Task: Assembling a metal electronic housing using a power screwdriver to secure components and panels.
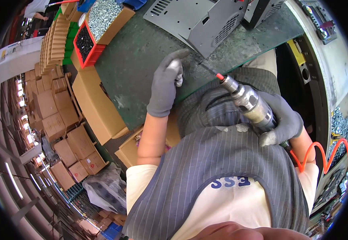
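My right hand [284, 118], in a grey glove, is wrapped round a pneumatic screwdriver [252, 104] with a metal body. Its long thin bit, with a red collar, points up and left toward the near corner of a grey sheet-metal computer case [206, 32]. Whether the bit touches the case I cannot tell. My gloved left hand [166, 82] is raised over the bench, left of the bit. Its index finger stretches toward the case corner, while the other fingers curl in; anything inside them is hidden.
The dark green bench top [130, 60] carries the case. At its left edge are a red bin [98, 56] of black screws and a cardboard box [120, 20] of silver screws. An orange coiled hose [322, 148] hangs by my right arm. An open carton [96, 108] stands left.
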`<state>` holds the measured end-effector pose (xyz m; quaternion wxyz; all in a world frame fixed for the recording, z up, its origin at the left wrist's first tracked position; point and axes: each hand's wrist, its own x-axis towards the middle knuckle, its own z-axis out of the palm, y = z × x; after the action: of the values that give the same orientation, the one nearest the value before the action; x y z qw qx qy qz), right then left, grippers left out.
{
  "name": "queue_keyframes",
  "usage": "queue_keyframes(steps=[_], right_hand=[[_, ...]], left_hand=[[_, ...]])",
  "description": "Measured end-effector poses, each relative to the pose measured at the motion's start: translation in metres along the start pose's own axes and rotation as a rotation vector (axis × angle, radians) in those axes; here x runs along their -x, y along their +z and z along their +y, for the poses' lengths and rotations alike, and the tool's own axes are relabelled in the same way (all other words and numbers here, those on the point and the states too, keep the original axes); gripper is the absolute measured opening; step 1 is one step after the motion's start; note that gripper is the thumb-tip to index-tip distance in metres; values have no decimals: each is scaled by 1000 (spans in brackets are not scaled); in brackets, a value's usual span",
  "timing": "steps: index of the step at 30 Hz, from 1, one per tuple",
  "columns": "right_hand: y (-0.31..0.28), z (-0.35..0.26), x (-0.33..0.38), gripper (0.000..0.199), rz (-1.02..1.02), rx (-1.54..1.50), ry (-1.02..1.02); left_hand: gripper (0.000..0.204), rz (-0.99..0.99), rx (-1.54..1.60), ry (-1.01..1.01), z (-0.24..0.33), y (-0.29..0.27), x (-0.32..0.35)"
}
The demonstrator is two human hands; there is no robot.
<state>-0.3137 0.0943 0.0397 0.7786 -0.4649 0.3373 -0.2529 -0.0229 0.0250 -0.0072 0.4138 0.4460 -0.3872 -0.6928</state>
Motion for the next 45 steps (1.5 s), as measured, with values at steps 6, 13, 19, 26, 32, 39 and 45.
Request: queue_keyframes(steps=[6, 13, 19, 26, 32, 39, 45], right_hand=[[-20, 28, 14, 78, 148, 104, 76], [-28, 59, 2, 64, 223, 2, -33], [-26, 63, -13, 59, 194, 82, -81], [-28, 65, -20, 60, 198, 134, -83], [-26, 59, -23, 62, 170, 54, -22], [-27, 45, -29, 54, 157, 37, -3], [-22, 46, -16, 69, 212, 68, 12]], left_hand=[[44, 135, -1077, 401, -1, 56, -21], [29, 123, -1281, 575, 7, 33, -45], [26, -7, -1421, 491, 24, 39, -47], [19, -54, -1392, 445, 27, 41, -45], [20, -67, -1363, 475, 26, 38, -47], [30, -134, -1260, 427, 20, 27, -54], [32, -191, 414, -42, 22, -6, -48]])
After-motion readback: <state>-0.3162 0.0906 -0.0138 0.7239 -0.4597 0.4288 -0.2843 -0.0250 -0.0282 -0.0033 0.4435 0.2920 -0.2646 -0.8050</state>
